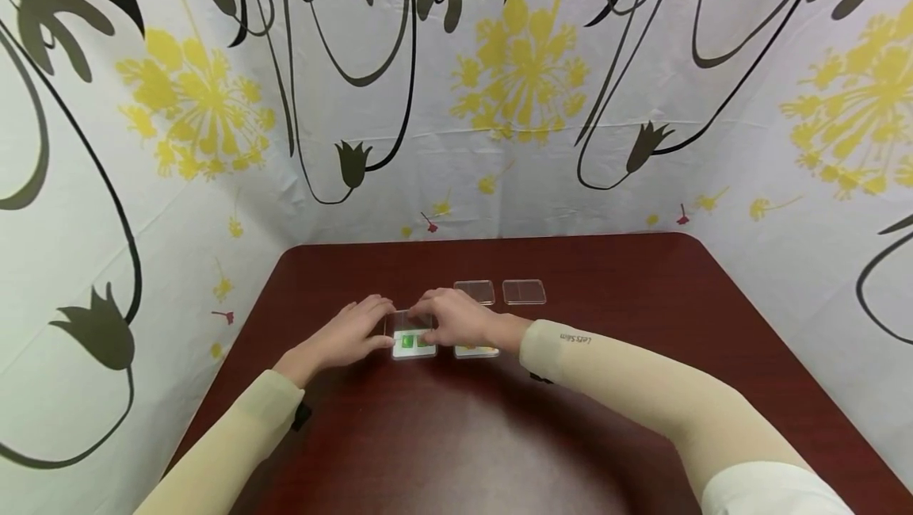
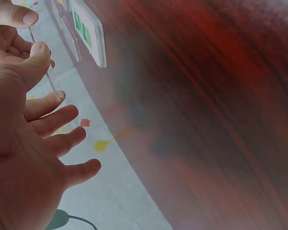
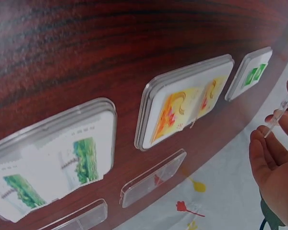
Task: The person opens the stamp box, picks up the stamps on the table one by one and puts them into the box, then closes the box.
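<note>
In the head view my left hand (image 1: 341,338) and right hand (image 1: 458,318) hold a thin clear plastic lid (image 1: 411,319) between them. The left wrist view shows my left thumb and index finger pinching this lid (image 2: 53,82) by its edge, the other fingers spread. My right hand grips its opposite side. Just below the lid lies a clear case with green stamps (image 1: 414,345). Right of it, partly under my right hand, is a case with orange flower stamps (image 3: 189,108). A case with green landscape stamps (image 3: 62,163) shows in the right wrist view; my right arm hides it in the head view.
Two flat clear lids, a left one (image 1: 475,291) and a right one (image 1: 524,291), lie behind the cases on the dark red wooden table (image 1: 399,444). A patterned cloth (image 1: 456,174) hangs around the table's far and side edges.
</note>
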`<control>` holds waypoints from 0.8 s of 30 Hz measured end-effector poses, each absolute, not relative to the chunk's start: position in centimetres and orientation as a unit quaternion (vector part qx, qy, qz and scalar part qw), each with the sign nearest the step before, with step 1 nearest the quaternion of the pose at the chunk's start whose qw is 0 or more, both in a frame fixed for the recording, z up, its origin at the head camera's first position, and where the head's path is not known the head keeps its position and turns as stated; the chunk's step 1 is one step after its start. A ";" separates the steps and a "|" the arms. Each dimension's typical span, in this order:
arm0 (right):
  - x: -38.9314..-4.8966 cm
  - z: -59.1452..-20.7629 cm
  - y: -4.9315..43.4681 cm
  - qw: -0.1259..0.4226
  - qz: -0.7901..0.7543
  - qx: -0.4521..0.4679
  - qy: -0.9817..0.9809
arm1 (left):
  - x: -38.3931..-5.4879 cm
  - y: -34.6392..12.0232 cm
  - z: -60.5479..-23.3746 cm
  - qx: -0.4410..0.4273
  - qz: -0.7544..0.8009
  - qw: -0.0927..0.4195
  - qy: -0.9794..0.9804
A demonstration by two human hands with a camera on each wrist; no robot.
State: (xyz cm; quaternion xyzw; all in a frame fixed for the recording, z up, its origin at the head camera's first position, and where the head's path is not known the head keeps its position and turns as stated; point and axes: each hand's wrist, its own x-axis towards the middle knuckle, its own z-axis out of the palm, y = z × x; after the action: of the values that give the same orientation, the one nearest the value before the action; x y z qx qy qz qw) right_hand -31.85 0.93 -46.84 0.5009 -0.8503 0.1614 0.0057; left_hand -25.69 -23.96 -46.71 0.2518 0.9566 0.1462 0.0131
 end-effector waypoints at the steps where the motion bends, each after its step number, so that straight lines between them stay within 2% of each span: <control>1: -31.8 -46.9 1.0 0.003 0.161 0.502 -0.850 | -25.6 -24.0 -46.8 0.254 0.147 0.014 0.956; 14: -30.7 -47.8 1.2 -0.014 0.150 0.501 -0.852 | -25.4 -23.8 -48.5 0.283 0.146 0.007 0.948; 24: -30.7 -49.1 1.2 0.008 0.114 0.501 -0.858 | -25.2 -23.1 -49.6 0.274 0.111 0.017 0.955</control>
State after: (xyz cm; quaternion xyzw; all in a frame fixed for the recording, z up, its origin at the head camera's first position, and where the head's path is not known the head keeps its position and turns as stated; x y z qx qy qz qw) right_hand -30.66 1.23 -49.09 0.5009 -0.8579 0.1140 0.0078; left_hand -25.19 -23.08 -49.62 0.2745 0.9550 0.1111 0.0166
